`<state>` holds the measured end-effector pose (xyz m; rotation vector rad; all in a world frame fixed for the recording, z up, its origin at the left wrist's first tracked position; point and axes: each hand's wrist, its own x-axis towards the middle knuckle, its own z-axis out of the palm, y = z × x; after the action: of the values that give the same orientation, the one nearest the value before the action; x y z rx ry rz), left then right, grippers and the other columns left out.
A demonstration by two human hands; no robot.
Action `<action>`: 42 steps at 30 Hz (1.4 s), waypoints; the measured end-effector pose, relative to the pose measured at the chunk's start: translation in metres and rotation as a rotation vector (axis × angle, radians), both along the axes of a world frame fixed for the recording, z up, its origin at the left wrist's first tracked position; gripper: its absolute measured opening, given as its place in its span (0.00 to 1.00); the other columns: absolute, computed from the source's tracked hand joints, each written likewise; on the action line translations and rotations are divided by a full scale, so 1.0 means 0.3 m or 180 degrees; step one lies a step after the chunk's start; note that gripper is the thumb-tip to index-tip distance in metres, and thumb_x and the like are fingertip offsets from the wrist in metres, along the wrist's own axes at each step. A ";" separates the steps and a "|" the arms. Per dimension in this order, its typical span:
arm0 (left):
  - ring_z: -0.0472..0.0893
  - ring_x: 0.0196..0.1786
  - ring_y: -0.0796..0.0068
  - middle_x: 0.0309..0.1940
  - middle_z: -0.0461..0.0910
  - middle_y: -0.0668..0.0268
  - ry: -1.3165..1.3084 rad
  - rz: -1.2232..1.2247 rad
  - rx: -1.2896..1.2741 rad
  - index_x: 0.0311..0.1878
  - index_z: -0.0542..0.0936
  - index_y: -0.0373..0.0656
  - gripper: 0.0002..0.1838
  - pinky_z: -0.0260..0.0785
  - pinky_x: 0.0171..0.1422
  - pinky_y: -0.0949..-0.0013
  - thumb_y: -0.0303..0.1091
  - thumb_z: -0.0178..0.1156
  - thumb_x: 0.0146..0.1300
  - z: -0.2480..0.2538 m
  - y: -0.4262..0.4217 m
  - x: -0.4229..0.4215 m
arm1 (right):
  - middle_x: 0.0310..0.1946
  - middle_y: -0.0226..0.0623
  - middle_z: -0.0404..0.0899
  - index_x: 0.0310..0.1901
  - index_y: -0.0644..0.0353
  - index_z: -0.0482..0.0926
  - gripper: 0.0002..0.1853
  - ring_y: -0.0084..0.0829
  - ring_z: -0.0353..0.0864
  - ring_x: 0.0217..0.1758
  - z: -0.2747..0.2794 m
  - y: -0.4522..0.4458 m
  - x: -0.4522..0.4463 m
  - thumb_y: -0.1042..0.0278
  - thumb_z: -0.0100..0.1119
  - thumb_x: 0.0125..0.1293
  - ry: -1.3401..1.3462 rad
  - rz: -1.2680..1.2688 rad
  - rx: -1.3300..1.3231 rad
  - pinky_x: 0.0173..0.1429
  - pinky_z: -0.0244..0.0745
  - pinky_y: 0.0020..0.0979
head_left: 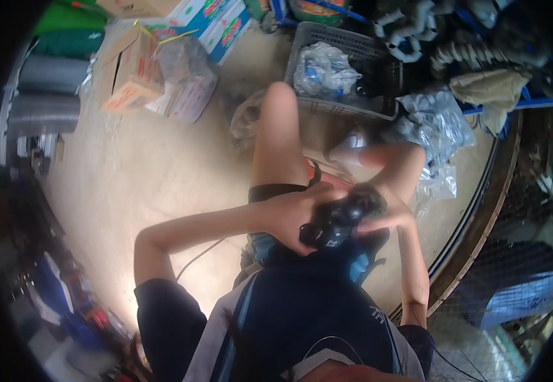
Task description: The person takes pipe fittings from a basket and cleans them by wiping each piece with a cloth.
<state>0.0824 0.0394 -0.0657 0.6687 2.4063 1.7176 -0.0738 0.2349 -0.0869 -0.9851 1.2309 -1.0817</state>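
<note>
In front of my lap is a cluster of shiny black, rounded pieces (343, 219), blurred, with a duller grey-brown round end (373, 198). I cannot make out its exact kind. My left hand (292, 216) comes in from the left and wraps around its left side; some fingers are hidden behind it. On the other side, my right hand (388, 219) grips it with fingers reaching over the lower right. Motion blurs the fingertips. Both hands are between my bent knees and the dark shirt (302, 312).
Beyond my knees stands a grey plastic crate (346, 109) with bagged items. Clear plastic bags (439, 124) lie to its right. Cardboard boxes (130, 70) are at the upper left. A raised edge (480, 235) with wire mesh runs along the right. A thin cable (197, 258) crosses the floor.
</note>
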 end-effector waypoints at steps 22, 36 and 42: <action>0.76 0.33 0.71 0.28 0.73 0.61 -0.1467 0.3685 0.4130 0.31 0.73 0.37 0.15 0.67 0.56 0.47 0.43 0.54 0.57 -0.145 -0.124 0.066 | 0.36 0.38 0.76 0.38 0.69 0.72 0.09 0.27 0.74 0.40 -0.128 -0.390 0.089 0.81 0.55 0.54 0.2535 -0.4593 -0.0677 0.48 0.66 0.23; 0.71 0.44 0.60 0.39 0.71 0.59 -0.2136 0.4918 0.5386 0.43 0.69 0.45 0.23 0.70 0.50 0.51 0.52 0.57 0.49 -1.015 -0.603 -0.080 | 0.36 0.36 0.77 0.39 0.71 0.74 0.07 0.22 0.74 0.41 -0.124 -0.194 0.087 0.81 0.52 0.59 0.1775 -0.4546 0.0703 0.48 0.68 0.22; 0.73 0.40 0.65 0.34 0.74 0.65 -0.2264 0.4870 0.4965 0.37 0.72 0.48 0.18 0.71 0.46 0.54 0.50 0.58 0.49 -0.897 -0.644 -0.181 | 0.37 0.35 0.76 0.42 0.70 0.73 0.10 0.24 0.74 0.42 -0.131 -0.208 0.099 0.74 0.52 0.60 0.1521 -0.4699 0.0858 0.49 0.68 0.24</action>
<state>0.0280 -0.1538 -0.3348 -1.9208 0.3436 3.0411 -0.0442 0.1726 -0.1261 0.0704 2.5482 -1.7025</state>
